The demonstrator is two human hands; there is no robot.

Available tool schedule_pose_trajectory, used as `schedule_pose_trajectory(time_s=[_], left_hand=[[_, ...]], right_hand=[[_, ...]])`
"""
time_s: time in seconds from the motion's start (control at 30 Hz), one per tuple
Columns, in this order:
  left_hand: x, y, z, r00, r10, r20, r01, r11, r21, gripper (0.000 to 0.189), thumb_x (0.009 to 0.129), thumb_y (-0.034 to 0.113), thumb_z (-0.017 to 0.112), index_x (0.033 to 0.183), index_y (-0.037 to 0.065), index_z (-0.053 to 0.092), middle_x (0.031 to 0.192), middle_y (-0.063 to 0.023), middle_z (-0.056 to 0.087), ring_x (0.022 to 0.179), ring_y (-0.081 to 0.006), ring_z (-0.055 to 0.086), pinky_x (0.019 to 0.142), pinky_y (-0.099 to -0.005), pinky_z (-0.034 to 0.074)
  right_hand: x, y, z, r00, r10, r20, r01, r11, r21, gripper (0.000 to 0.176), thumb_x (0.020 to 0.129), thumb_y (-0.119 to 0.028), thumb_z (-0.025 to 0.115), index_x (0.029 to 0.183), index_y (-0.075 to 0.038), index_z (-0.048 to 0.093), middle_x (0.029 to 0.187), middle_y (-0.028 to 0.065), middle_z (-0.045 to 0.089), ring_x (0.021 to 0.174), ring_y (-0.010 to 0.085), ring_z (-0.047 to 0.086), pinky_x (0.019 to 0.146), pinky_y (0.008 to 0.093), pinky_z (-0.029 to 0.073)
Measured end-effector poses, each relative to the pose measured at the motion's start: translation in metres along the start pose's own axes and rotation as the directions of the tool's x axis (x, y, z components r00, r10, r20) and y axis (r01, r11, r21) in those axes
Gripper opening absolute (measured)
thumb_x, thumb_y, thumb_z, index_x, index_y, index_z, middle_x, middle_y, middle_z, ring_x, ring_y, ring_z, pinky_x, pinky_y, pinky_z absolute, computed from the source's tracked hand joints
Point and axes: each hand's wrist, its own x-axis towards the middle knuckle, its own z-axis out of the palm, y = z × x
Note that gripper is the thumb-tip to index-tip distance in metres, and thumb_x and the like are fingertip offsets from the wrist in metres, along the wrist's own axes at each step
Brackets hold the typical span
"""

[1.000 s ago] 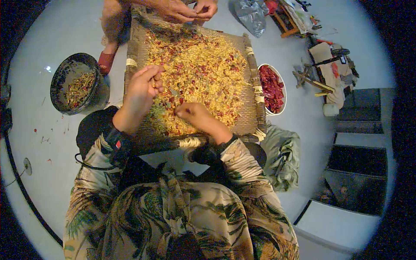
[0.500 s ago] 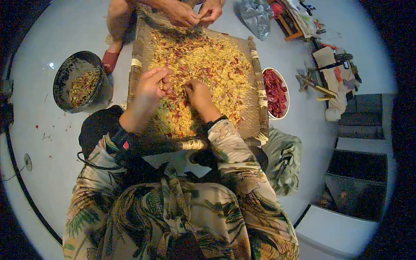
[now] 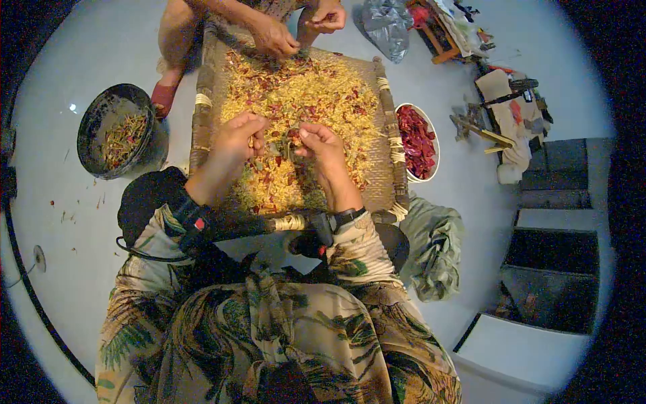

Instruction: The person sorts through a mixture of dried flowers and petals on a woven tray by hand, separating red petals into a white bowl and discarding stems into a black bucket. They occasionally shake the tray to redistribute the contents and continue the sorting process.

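Note:
A square woven tray [image 3: 389, 145] with a bound rim lies before me, spread with yellow petal-like bits [image 3: 316, 94] mixed with dark red ones. Above its left part is my left hand [image 3: 237, 140], its fingers curled closed; whatever they may hold is hidden. My right hand [image 3: 323, 149] is raised just over the pile, thumb and fingertips pinching a small dark reddish plant piece [image 3: 294, 135]. The two hands face each other with a narrow gap between them. Its exact kind is too small to make out.
Across the tray, another person's hands [image 3: 274, 37] work at the far edge. A black bucket [image 3: 87, 145] with stalks stands left. On the right are a white bowl [image 3: 439, 151] of dark red pieces, a grey plastic bag [image 3: 387, 30] and crumpled green cloth [image 3: 434, 249].
My right hand has lifted from the pile and turned, now showing a pinched dark piece. My left hand stays nearly in place. The other person's hands have moved apart.

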Motion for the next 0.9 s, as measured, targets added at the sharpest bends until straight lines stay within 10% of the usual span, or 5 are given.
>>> schedule_pose_trajectory(time_s=[0.33,0.7,0.8,0.9], left_hand=[[-0.005,-0.004,0.014,0.992,0.077,0.098,-0.105,0.942,0.319,0.017,0.079,0.024,0.065,0.086,0.01,0.059,0.071,0.0046,0.056,0.059,-0.004,0.048,0.051,-0.0178,0.038],[-0.002,0.003,0.01,0.999,-0.046,-0.01,0.045,0.999,-0.025,0.011,0.083,0.018,0.06,0.08,0.009,0.055,0.062,0.0063,0.048,0.044,-0.0016,0.033,0.04,-0.0178,0.027],[-0.002,0.002,0.008,0.999,-0.044,0.024,0.045,0.998,-0.034,0.011,0.083,0.019,0.06,0.08,0.01,0.055,0.064,0.0061,0.048,0.043,-0.0017,0.031,0.04,-0.0178,0.027],[-0.005,0.005,0.011,0.998,-0.049,0.032,0.049,0.999,0.009,0.011,0.083,0.019,0.06,0.081,0.009,0.055,0.065,0.0056,0.049,0.044,-0.0016,0.033,0.041,-0.018,0.027]], right_hand=[[-0.014,-0.01,0.015,0.999,-0.032,0.018,0.033,0.998,-0.047,0.025,0.08,-0.011,0.062,0.102,-0.001,0.056,0.082,0.0052,0.06,0.072,0.0123,0.058,0.058,0.0251,0.052],[-0.02,0.001,0.007,0.998,0.018,0.067,-0.012,0.996,-0.09,0.027,0.084,-0.016,0.059,0.106,-0.001,0.056,0.088,0.0051,0.061,0.076,0.014,0.06,0.062,0.0254,0.051],[-0.019,0.006,0.006,0.988,-0.137,0.071,0.154,0.896,-0.416,0.03,0.086,-0.02,0.056,0.109,-0.001,0.055,0.092,0.0069,0.061,0.079,0.0151,0.061,0.065,0.0281,0.05],[-0.026,-0.007,0.014,0.998,-0.037,0.042,0.044,0.98,-0.193,0.029,0.087,-0.021,0.054,0.107,-0.001,0.056,0.094,0.008,0.061,0.076,0.0148,0.061,0.065,0.0264,0.05]])
